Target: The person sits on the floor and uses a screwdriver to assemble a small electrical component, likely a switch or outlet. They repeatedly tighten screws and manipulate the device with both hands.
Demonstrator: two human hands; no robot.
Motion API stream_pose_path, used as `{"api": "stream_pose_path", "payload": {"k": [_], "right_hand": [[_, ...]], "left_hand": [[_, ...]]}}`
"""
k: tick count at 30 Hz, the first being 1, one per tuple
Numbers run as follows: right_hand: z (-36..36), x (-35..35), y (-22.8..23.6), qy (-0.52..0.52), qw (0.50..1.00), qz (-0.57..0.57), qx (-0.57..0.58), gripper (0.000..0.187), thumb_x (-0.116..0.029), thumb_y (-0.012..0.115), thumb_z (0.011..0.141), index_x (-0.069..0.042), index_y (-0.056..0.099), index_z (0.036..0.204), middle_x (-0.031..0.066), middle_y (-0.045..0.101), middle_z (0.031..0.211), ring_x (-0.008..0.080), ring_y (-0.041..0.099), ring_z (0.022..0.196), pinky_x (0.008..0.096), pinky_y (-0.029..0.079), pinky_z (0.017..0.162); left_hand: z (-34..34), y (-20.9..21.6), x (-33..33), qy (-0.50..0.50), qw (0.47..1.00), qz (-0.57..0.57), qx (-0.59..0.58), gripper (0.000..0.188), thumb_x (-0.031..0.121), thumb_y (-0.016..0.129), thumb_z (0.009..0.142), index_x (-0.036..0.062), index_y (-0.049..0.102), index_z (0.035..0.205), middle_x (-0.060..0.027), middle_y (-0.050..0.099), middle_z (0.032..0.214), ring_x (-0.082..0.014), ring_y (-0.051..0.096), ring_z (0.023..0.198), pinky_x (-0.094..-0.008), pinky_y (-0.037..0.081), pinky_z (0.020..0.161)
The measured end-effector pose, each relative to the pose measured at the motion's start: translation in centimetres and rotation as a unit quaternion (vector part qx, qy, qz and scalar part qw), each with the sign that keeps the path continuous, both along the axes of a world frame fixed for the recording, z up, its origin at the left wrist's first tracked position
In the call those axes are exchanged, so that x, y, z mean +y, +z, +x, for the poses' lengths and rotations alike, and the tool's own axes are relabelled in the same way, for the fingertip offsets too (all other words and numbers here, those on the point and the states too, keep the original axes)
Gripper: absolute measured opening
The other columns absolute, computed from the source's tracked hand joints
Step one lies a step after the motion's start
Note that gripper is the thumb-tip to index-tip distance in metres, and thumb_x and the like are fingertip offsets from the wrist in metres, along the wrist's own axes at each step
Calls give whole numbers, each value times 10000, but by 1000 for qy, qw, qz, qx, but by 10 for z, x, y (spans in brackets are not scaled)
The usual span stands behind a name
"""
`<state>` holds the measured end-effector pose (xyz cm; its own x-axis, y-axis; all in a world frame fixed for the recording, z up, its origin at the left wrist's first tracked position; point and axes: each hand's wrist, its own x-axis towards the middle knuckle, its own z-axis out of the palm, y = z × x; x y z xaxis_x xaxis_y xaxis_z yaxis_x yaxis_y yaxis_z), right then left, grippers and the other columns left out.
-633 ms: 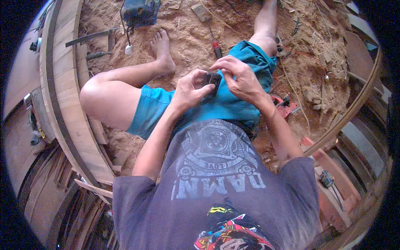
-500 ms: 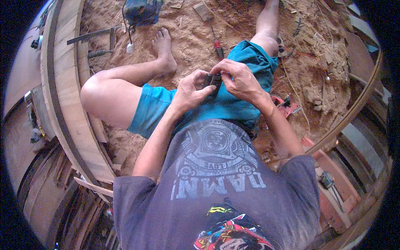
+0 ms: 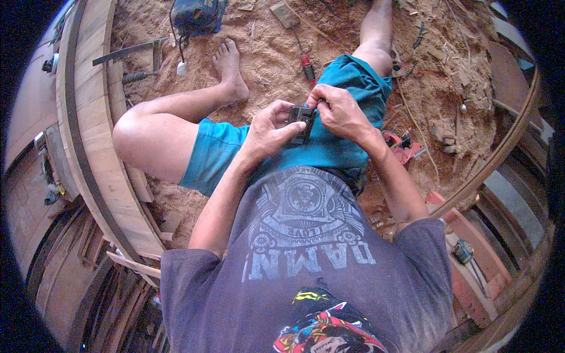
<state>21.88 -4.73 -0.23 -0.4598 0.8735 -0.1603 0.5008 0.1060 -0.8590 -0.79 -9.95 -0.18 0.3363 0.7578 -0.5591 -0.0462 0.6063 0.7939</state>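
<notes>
In the head view, a person sits on a floor (image 3: 265,65) covered in sawdust, with one leg bent to the left and the other stretched ahead. The left hand (image 3: 273,125) grasps a small black block-like piece (image 3: 304,114), its thumb pressed across the face and its fingers behind the far left edge. The piece is held over the lap of the teal shorts (image 3: 226,141), facing up toward the head. The right hand (image 3: 338,115) is close by at the upper right corner of the piece, fingers curled in and thumb and forefinger drawn together; the fingertips are too small and shaded to tell whether they grip something tiny.

Just beyond the hands, a red-and-black handle (image 3: 308,69) lies on the sawdust. Farther off, at the upper left, is a dark blue bundle (image 3: 198,16), with a white plug (image 3: 181,69) on a dark cord near the bare foot (image 3: 226,62). A red tool (image 3: 403,147) lies beside the right thigh. Pale wooden planks (image 3: 97,112) run along the left, and on the right a dark tool (image 3: 463,251) rests on a reddish board (image 3: 491,265).
</notes>
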Motion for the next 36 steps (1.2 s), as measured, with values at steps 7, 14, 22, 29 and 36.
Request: {"api": "stream_pose_path", "payload": {"k": [7,14,22,29,36], "right_hand": [[11,-2,28,23,973,-140,180,647,-70,774,897,-97,552,1503,67,652,1423,201,646,1216,370,554,936],[0,-11,40,45,986,-20,157,1143,-154,933,767,-92,267,1694,88,537,1584,234,587,1340,373,521,970],[-4,-21,36,52,990,31,130,1156,-184,946,790,-64,239,1697,121,577,1517,257,576,1368,377,549,944],[-6,-10,46,28,989,46,135,1166,-194,954,778,-80,235,1688,131,612,1495,259,624,1314,385,527,964],[-8,-13,48,14,988,43,151,1137,-251,946,786,-80,251,1670,150,614,1492,274,631,1320,392,531,987]], "left_hand": [[-14,14,12,70,993,-48,-78,429,123,781,971,-14,589,1329,-113,749,1206,-162,712,1082,-341,582,949],[-19,15,21,76,989,-36,-119,438,142,767,972,-8,600,1347,-92,742,1222,-150,708,1084,-344,572,966],[-24,4,13,56,991,-44,-115,450,214,797,958,33,634,1337,-47,720,1245,-152,693,1113,-349,562,992],[-27,13,29,56,991,-60,-101,494,246,792,987,15,592,1375,-90,740,1220,-164,723,1052,-339,589,903],[-31,32,33,45,991,-51,-118,503,226,795,979,7,593,1384,-105,726,1253,-190,729,1077,-355,597,943]]}}
